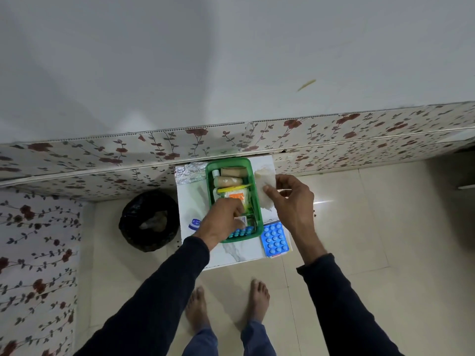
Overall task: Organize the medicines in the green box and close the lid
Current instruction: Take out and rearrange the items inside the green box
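The green box [253, 176] stands lidless on a small white marble-patterned table [231, 253], against the flowered wall. Inside lie two tan bandage rolls [232, 176], a small white bottle [215, 172], an orange-labelled packet [236, 196] and a blue blister strip [243, 232]. My left hand [223, 217] reaches into the box's near half, fingers closed on a small white carton [243, 220]. My right hand [293, 199] holds a white cotton wad [264, 181] just right of the box. A blue pill strip [275, 239] lies on the table at the near right. No lid shows.
Crumpled silver foil strips [189, 172] lie left of the box, a blue-and-white tube [194, 224] near the table's left edge. A black-lined waste bin [149, 220] stands on the floor to the left. My bare feet [226, 307] are on beige tiles before the table.
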